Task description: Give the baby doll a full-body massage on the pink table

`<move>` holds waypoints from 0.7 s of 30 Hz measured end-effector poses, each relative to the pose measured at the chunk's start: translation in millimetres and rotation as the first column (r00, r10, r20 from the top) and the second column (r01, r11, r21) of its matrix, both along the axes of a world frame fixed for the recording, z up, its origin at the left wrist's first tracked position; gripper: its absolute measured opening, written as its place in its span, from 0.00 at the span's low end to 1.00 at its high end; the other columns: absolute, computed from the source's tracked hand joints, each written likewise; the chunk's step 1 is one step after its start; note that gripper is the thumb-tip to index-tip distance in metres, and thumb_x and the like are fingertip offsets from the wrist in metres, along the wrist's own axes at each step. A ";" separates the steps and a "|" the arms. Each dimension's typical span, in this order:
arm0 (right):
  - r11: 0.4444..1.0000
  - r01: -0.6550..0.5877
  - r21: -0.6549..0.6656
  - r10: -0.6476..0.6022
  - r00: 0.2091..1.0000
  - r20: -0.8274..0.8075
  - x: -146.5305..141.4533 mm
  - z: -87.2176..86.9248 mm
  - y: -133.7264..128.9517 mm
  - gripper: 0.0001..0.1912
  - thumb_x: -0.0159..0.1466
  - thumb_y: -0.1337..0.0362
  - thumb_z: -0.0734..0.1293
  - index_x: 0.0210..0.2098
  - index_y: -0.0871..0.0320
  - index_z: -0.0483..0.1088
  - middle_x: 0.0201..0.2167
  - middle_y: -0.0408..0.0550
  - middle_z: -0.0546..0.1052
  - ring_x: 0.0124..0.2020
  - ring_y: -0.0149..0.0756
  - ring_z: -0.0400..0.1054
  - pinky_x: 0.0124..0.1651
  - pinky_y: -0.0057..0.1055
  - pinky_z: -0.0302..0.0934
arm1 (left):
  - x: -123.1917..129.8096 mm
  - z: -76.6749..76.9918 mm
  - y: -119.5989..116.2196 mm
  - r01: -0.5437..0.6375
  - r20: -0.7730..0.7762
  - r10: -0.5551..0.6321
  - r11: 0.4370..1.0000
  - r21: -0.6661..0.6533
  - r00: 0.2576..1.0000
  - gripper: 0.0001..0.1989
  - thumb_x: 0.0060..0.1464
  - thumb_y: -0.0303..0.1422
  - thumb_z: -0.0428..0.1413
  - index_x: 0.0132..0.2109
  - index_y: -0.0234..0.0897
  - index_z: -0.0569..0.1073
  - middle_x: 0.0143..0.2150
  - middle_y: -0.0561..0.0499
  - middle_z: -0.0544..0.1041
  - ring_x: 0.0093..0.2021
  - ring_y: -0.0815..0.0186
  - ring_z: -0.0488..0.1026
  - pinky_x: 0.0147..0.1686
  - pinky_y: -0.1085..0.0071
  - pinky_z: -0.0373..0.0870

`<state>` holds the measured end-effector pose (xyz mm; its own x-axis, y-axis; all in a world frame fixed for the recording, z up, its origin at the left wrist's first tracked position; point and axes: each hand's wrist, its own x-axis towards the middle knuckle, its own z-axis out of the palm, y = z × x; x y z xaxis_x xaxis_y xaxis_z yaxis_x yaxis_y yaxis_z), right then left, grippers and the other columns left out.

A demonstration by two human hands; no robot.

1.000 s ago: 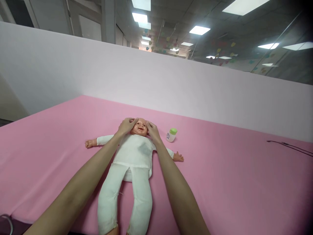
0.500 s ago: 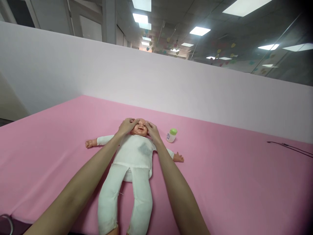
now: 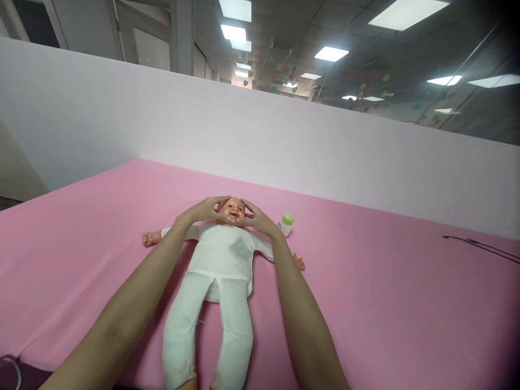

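Note:
A baby doll (image 3: 221, 252) in a white long-sleeved top and white leggings lies on its back, arms spread, head at the far end. My left hand (image 3: 208, 209) is at the left side of its head, thumb by the chin and fingers up at the forehead. On the opposite side, my right hand (image 3: 258, 218) mirrors this, thumb by the mouth corner and fingers near the temple. Both hands have thumb and fingers apart, framing the face without closing round the head. A grey patch marks the doll's chest. My right forearm covers part of the doll's arm.
A small bottle with a green cap (image 3: 287, 219) stands right of the head, partly behind my right hand. The pink padded surface (image 3: 365, 281) meets a white wall (image 3: 284, 141) at the back. A thin black cable (image 3: 483, 245) lies at far right.
Both wrists have moved outward. My thumbs have slid from the brow down to the chin and mouth corners, spreading away from the fingers. The doll stays in place.

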<state>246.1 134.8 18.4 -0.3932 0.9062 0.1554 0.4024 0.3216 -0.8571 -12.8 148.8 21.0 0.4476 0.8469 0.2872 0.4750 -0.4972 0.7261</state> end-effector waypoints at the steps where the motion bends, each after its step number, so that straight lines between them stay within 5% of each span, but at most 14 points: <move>1: 1.000 -0.011 -0.004 0.011 1.000 0.003 2.0 1.1 0.2 0.47 0.58 0.47 0.78 0.72 0.50 0.61 0.73 0.53 0.63 0.72 0.53 0.58 0.71 0.50 0.56 | -1.9 1.3 -0.2 0.028 -0.015 -0.028 1.000 -0.002 1.000 0.41 0.53 0.55 0.64 0.69 0.42 0.71 0.67 0.42 0.73 0.63 0.46 0.74 0.58 0.58 0.72; 5: 0.999 -0.033 -0.009 0.033 0.999 0.014 5.3 5.8 -1.5 0.43 0.61 0.47 0.76 0.72 0.49 0.62 0.72 0.53 0.64 0.72 0.53 0.58 0.71 0.51 0.57 | -6.4 5.6 -1.7 0.084 -0.038 -0.083 0.996 0.004 0.996 0.30 0.67 0.53 0.50 0.68 0.42 0.72 0.69 0.44 0.72 0.66 0.49 0.71 0.62 0.58 0.68; 11: 1.000 0.016 0.023 -0.019 0.992 0.127 -5.6 9.9 -8.8 0.54 0.56 0.53 0.80 0.75 0.51 0.54 0.74 0.53 0.61 0.71 0.53 0.59 0.71 0.49 0.58 | -5.4 5.1 -1.7 0.076 -0.075 -0.077 0.997 -0.022 0.994 0.47 0.47 0.50 0.68 0.72 0.43 0.66 0.67 0.41 0.73 0.64 0.44 0.72 0.58 0.55 0.72; 17: 1.000 -0.024 0.008 0.023 0.991 0.132 -0.3 9.6 -7.5 0.45 0.64 0.48 0.74 0.75 0.48 0.56 0.74 0.50 0.62 0.72 0.52 0.57 0.72 0.49 0.56 | -9.8 6.0 -4.4 0.098 -0.120 -0.097 0.995 0.000 0.988 0.40 0.56 0.53 0.61 0.72 0.47 0.65 0.68 0.44 0.72 0.66 0.46 0.70 0.60 0.57 0.69; 21: 1.000 0.002 -0.004 -0.001 0.985 0.171 0.1 12.4 -10.5 0.48 0.63 0.43 0.73 0.76 0.47 0.54 0.75 0.51 0.58 0.73 0.55 0.55 0.72 0.51 0.55 | -9.3 7.5 -6.3 0.091 -0.137 -0.095 0.995 -0.037 0.986 0.41 0.58 0.56 0.58 0.74 0.48 0.63 0.70 0.45 0.70 0.67 0.47 0.69 0.59 0.59 0.70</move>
